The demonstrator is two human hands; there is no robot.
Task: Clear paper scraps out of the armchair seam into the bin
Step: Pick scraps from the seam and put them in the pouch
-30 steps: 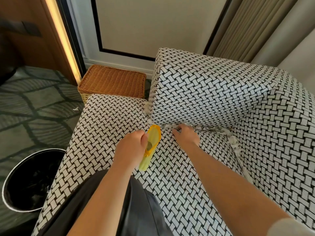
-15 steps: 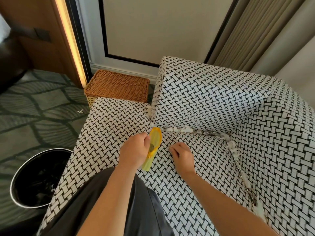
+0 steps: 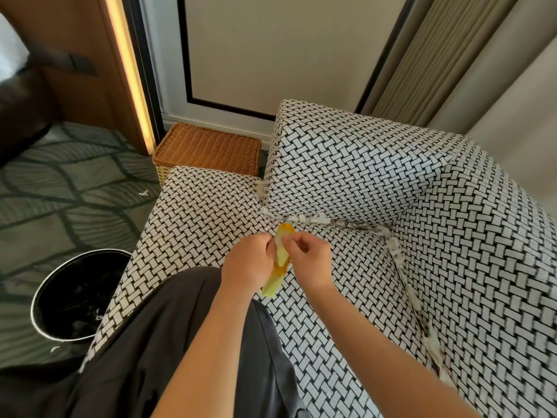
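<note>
White paper scraps (image 3: 307, 219) line the seam between the seat (image 3: 196, 218) and the backrest of the black-and-white woven armchair, and more scraps (image 3: 394, 251) run down the right-hand seam. My left hand (image 3: 250, 263) grips a yellow scoop-like tool (image 3: 281, 260) above the seat. My right hand (image 3: 307, 257) is beside it, its fingertips pinching at the tool's upper part where a pale scrap lies. The round black bin (image 3: 64, 297) stands on the floor at the lower left, with a few scraps inside.
A wicker basket (image 3: 208, 149) sits on the floor behind the seat. One loose scrap (image 3: 144, 193) lies on the patterned carpet. My dark-clothed knee (image 3: 168, 342) rests on the seat's front. Curtains hang at the upper right, with a lit wooden door frame at the left.
My right hand left the backrest seam, drew back across the seat and came up to the yellow tool. The view shifted slightly; my left hand kept holding the tool.
</note>
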